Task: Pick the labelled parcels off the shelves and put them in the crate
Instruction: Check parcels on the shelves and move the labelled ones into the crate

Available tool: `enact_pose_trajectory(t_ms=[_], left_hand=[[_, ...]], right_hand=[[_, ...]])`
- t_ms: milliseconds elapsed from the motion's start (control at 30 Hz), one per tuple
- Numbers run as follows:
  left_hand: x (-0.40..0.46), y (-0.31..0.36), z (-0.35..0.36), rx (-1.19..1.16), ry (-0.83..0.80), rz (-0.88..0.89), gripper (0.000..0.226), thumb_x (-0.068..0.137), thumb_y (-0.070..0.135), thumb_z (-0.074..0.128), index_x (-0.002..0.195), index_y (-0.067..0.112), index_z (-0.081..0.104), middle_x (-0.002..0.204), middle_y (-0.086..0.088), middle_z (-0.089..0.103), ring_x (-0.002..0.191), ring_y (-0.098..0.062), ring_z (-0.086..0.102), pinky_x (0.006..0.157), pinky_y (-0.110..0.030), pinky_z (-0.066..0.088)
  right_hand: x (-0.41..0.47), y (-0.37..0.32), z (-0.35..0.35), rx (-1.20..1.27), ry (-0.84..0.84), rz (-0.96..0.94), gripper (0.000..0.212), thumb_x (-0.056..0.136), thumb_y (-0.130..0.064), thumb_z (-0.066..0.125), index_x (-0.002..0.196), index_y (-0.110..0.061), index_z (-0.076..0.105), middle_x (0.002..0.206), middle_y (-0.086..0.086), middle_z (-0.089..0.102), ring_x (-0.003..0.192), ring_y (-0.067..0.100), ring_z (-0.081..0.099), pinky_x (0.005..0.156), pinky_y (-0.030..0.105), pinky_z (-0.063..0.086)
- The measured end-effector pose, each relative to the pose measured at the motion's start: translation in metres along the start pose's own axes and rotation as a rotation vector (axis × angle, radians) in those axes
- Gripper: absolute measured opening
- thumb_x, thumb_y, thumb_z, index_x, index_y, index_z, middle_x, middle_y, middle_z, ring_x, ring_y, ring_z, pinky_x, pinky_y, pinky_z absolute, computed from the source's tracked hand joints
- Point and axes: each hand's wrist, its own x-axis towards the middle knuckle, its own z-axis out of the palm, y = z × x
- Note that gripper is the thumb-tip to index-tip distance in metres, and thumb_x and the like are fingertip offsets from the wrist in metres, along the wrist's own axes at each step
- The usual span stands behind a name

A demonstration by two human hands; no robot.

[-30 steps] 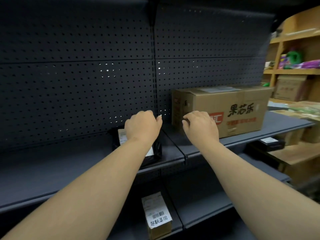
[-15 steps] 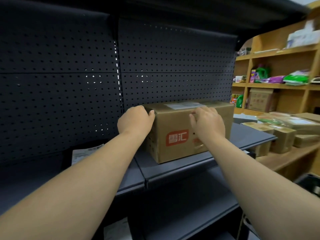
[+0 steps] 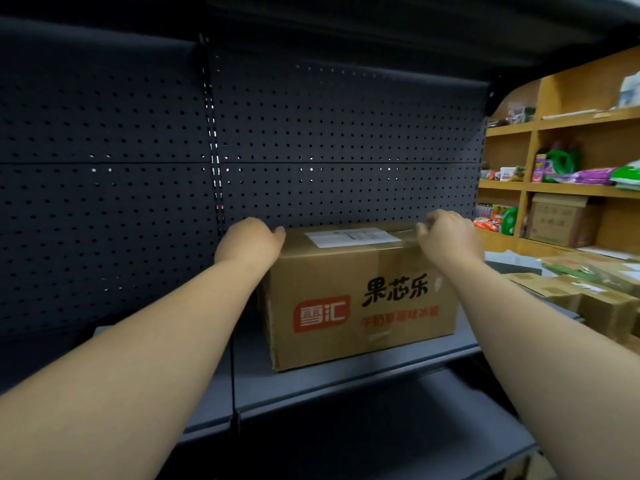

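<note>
While both arms reach in from the bottom corners of the frame, the scene reads as follows:
Parcel: a brown cardboard box (image 3: pixel 360 306) sits at the centre of the frame on a dark grey metal shelf (image 3: pixel 346 379), its printed front face turned to the camera
Printing: a red logo block at the lower left of the front face, large black characters to its right, a blurred red line of text beneath
Label: a white shipping label (image 3: pixel 351 236) lies flat on the box top, under clear tape
Left hand: the left hand (image 3: pixel 250 241) rests at the upper left corner of the box, fingers curled over the far side and thumb tip touching the top edge; how firmly it grips cannot be told
Right hand: the right hand (image 3: pixel 446 233) is at the upper right corner of the box, fingers bent down onto the top near the label's right end; it looks blurred, and whether it presses or only touches cannot be told
Backing: a dark pegboard panel (image 3: pixel 104 168) fills the left and centre behind the box
Lower level: another dark shelf (image 3: pixel 415 427) runs below, at the bottom centre of the frame
Right side: wooden shelving (image 3: pixel 561 123) at the upper right holds colourful packets and a carton; more brown cartons (image 3: pixel 588 292) lie at the right edge, beside the metal shelf
Crate: not seen in this view
</note>
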Motion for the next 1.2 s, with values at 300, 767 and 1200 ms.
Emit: enact_pose_trajectory(t_ms=[300, 767, 1200], left_hand=[[0.022, 0.009, 0.015, -0.319, -0.112, -0.308, 0.036, 0.097, 0.037, 0.046, 0.068, 0.016, 0.039, 0.07, -0.006, 0.042, 0.063, -0.02, 0.045, 0.063, -0.029, 0.043], [0.02, 0.01, 0.015, -0.679, 0.0, -0.468, 0.026, 0.09, 0.032, 0.059, 0.077, 0.011, 0.052, 0.086, -0.014, 0.057, 0.077, -0.026, 0.056, 0.067, -0.034, 0.047], [-0.033, 0.009, 0.024, -0.754, 0.454, -0.196, 0.036, 0.087, 0.031, 0.063, 0.121, 0.02, 0.059, 0.11, 0.004, 0.063, 0.093, -0.014, 0.06, 0.078, -0.029, 0.05]], right_hand=[[0.06, 0.028, 0.009, 0.012, -0.35, 0.231, 0.043, 0.099, -0.032, 0.036, 0.119, 0.002, 0.053, 0.106, 0.018, 0.055, 0.093, 0.035, 0.052, 0.079, 0.039, 0.043], [0.072, 0.044, 0.034, 0.553, -0.163, 0.412, 0.034, 0.093, -0.018, 0.046, 0.116, 0.004, 0.057, 0.087, 0.016, 0.053, 0.075, 0.024, 0.046, 0.073, 0.036, 0.041], [0.023, 0.052, 0.031, 1.044, 0.271, 0.488, 0.02, 0.08, -0.043, 0.066, 0.09, -0.027, 0.06, 0.08, -0.017, 0.058, 0.073, 0.001, 0.052, 0.067, 0.023, 0.039]])
